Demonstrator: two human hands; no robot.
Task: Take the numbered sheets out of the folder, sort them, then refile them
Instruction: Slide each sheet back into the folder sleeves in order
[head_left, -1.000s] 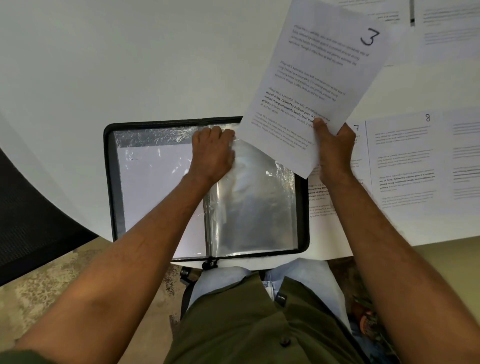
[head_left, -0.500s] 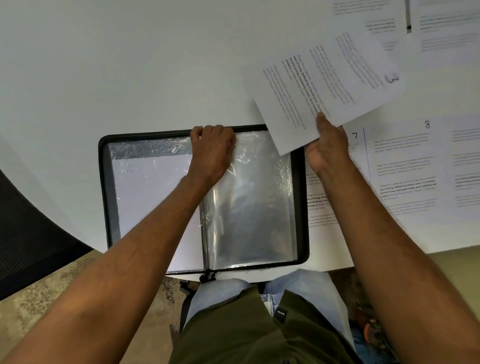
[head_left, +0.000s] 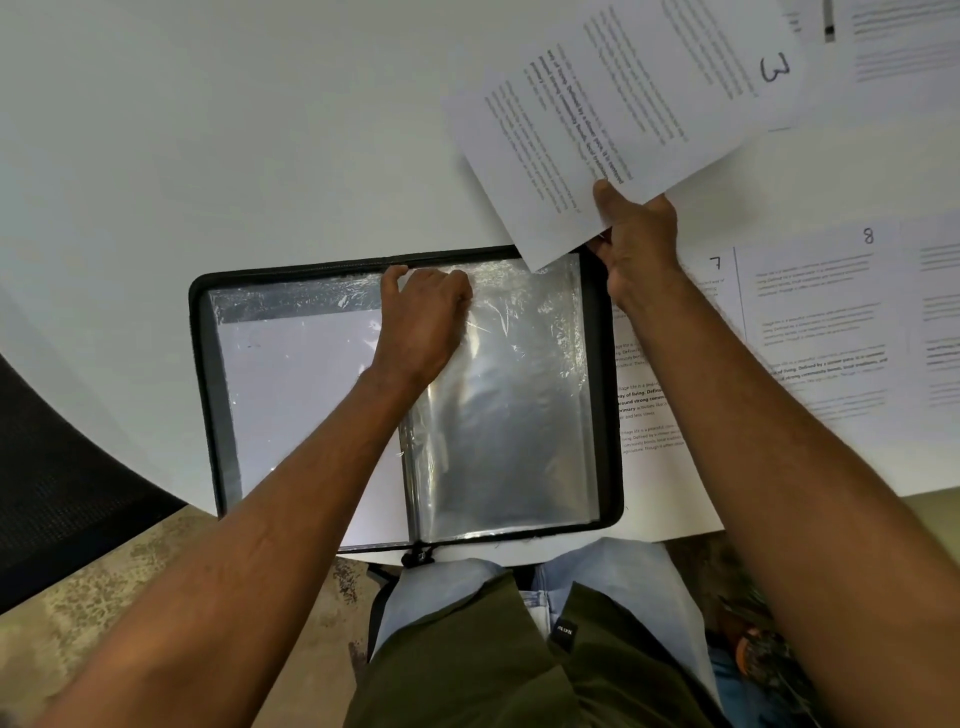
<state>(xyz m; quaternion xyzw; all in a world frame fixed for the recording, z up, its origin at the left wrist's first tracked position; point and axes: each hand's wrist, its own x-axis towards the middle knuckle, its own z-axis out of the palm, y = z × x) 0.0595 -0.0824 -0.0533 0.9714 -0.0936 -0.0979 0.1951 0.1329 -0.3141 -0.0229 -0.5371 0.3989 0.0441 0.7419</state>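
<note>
My right hand (head_left: 636, 236) pinches the white printed sheet marked 3 (head_left: 623, 119). My left hand (head_left: 423, 317) grips a clear plastic sleeve (head_left: 504, 395) of the open black folder (head_left: 200, 364).

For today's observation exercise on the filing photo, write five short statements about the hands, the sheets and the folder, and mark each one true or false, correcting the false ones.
1. The right hand holds the sheet numbered 3. True.
2. The folder is closed. False: it lies open on the table, its clear sleeves showing.
3. The left hand rests at the top edge of the right-hand sleeve. True.
4. The sheet numbered 8 is inside a sleeve. False: it lies on the table, right of the folder.
5. The sheet numbered 7 lies left of the folder. False: it lies to the right, partly under the right forearm.
</note>
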